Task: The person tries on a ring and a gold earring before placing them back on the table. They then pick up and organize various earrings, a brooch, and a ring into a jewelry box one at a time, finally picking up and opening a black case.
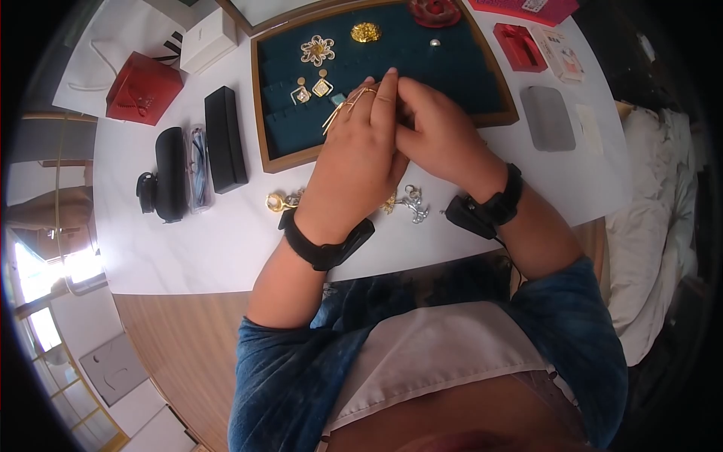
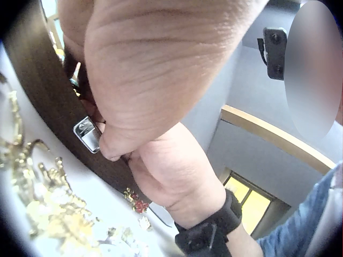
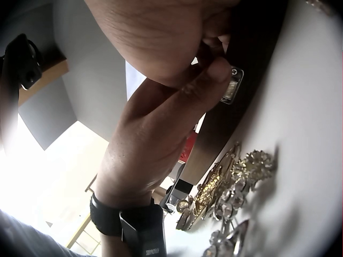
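Both hands are together over the front of a wooden-framed jewelry box (image 1: 309,154) with a dark teal lining. My left hand (image 1: 358,147) has its back to the head camera, and a piece of thin gold bars (image 1: 332,119) shows along its fingers. Against it from the right comes my right hand (image 1: 440,132), thumb close to the left hand, its fingertips mostly hidden. I cannot tell what the fingers grip between the hands. Both wrist views show the palms low by the silver clasp (image 2: 87,135) on the box's front wall.
Inside the box lie a flower brooch (image 1: 318,50), diamond-shaped earrings (image 1: 322,83), a gold brooch (image 1: 366,32) and a red flower piece (image 1: 434,12). Gold and silver jewelry (image 1: 412,205) lies before the box. A black case (image 1: 225,139), red bag (image 1: 144,89) and grey tray (image 1: 547,118) flank it.
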{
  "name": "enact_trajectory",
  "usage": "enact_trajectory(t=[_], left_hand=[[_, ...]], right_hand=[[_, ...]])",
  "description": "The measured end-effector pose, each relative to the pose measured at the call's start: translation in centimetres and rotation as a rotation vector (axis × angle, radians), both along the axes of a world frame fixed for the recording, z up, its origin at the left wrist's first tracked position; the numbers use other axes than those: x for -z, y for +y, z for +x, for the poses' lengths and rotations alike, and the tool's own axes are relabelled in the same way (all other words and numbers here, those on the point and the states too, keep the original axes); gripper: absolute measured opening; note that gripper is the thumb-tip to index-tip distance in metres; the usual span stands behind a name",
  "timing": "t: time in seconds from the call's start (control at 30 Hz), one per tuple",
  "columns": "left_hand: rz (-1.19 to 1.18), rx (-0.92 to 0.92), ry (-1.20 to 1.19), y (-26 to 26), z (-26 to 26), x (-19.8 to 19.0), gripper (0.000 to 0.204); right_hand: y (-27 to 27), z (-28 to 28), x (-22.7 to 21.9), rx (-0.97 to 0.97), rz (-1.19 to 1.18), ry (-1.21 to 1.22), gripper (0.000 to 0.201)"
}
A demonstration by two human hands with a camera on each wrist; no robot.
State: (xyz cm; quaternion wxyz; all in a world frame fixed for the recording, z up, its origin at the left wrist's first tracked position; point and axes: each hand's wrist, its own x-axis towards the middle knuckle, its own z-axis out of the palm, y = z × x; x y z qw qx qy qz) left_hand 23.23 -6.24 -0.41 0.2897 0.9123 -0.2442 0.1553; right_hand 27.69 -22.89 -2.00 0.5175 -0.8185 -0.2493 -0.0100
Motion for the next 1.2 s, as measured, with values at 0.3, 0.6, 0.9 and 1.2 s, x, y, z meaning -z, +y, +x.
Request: enact_trajectory(t=[0.3, 0.6, 0.9, 1.2], left_hand=[[0.002, 0.0, 0.006, -0.01, -0.02, -0.12, 0.085], [-0.009, -0.001, 0.015, -0.04, 0.04, -0.19, 0.084], [-0.01, 0.0, 0.009, -0.07, 0.04, -0.23, 0.084], [-0.001, 0.0, 0.012, -0.04, 0.05, -0.18, 0.084]], right_hand=[[-0.1, 0.09, 0.17, -0.003, -0.022, 0.008, 0.028], [-0.08, 0.13, 0.15, -0.015, 0.005, -0.001, 0.029], [-0.05, 0.17, 0.36, -0.015, -0.001, -0.003, 0.028], [-0.01, 0.06, 0.15, -0.011, -0.007, -0.017, 0.026]])
